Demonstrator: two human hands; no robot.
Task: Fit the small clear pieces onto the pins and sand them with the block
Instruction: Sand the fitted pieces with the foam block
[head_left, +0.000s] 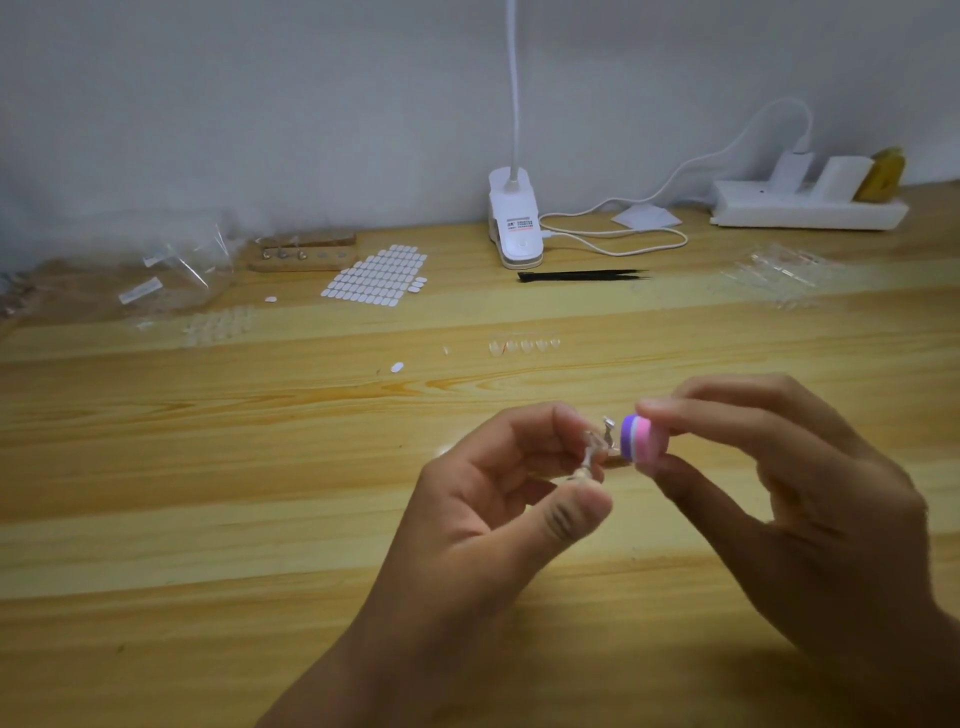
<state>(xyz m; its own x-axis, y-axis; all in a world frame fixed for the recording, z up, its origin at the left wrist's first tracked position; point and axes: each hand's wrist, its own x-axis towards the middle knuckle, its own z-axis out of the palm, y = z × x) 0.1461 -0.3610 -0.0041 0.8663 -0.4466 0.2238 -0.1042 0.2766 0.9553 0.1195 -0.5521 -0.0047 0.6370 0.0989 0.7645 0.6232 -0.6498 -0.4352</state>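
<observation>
One wooden desk (208, 519) carries everything, and two hands work above its near middle. The left hand (483, 499) has its grip curled round a small metal pin (597, 444), held between fingertips and thumb. The right hand (810, 483) has its grip pinched on the purple-and-pink sanding block (643, 440), thumb below and forefinger on top. The block's purple face is right up against the pin's tip. Whether a clear piece sits on that tip is too blurred to tell, though the pose suggests the sanding step is in hand.

The next move probably calls for short, light strokes of the block across the tip, with the left grip keeping the pin from twisting.

Counted, from large to small:
- One clip lamp (514, 223) stands at the back.
- One power strip (810, 208) lies at the far right.
- One sheet of white tabs (374, 275) lies left of the lamp.
- One wooden pin stand (301, 254) sits behind the sheet, with what look like three pins in it.
- One pair of black tweezers (582, 275) lies in front of the lamp.
- Five clear pieces in a row (524, 345) wait beyond the hands.
- One loose tab (397, 367) lies near that row.
</observation>
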